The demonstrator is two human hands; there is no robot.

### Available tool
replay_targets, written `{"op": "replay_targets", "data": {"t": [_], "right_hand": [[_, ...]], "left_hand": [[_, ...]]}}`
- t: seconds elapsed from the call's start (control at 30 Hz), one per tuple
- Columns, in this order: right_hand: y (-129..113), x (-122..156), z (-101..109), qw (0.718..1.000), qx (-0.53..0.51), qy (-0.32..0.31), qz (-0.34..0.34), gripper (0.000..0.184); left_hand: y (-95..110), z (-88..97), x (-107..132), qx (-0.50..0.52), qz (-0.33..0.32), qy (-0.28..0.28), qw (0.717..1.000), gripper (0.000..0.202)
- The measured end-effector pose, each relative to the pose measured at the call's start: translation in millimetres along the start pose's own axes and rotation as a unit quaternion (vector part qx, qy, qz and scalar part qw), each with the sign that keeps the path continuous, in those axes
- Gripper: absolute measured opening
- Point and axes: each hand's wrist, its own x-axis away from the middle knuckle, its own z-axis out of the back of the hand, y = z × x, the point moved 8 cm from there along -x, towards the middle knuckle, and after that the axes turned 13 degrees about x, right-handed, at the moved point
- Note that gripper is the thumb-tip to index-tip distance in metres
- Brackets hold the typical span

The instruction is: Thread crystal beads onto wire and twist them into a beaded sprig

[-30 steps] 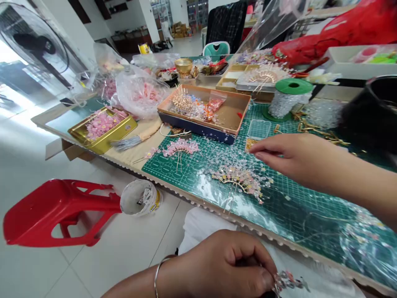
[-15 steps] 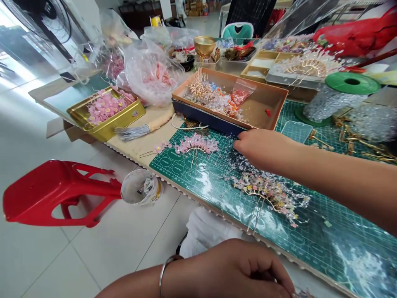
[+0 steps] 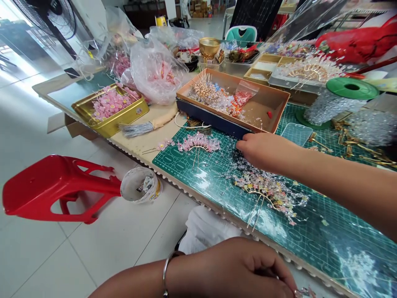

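beaded piece (image 3: pixel 305 292): bottom edge, right of centre, partly cut off by the frame. left hand (image 3: pixel 245 265) curled, thumb and forefinger pinched on it. right hand (image 3: pixel 260 150) has moved from the small clear box (image 3: pixel 297 134) to the loose clear beads (image 3: pixel 233 164), right of centre, near the dark-sided box (image 3: pixel 211 119); fingertips close together, but i cannot tell whether they grip a bead. my reading: the work now draws on these beads.
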Motion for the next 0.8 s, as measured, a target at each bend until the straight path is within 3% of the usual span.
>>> {"op": "replay_targets", "data": {"t": [0.17, 0.43, 0.7, 0.8], "right_hand": [[7.6, 10.7, 13.7, 0.998, -0.032, 0.036, -0.033, 0.018], [46.8, 46.0, 22.4, 0.976, -0.151, 0.043, -0.148, 0.019], [76.5, 65.5, 38.6, 0.936, -0.28, 0.087, -0.194, 0.017], [86.3, 72.8, 39.7, 0.901, -0.365, 0.122, -0.203, 0.016]], "left_hand": [[1.8, -1.9, 1.0, -0.007, 0.007, 0.022, 1.0, 0.024], [4.8, -10.5, 2.7, -0.023, 0.005, 0.029, 0.999, 0.019], [9.0, -17.3, 2.4, -0.05, -0.01, 0.056, 0.997, 0.018], [12.8, -19.2, 4.5, -0.05, -0.01, 0.08, 0.996, 0.014]]}}
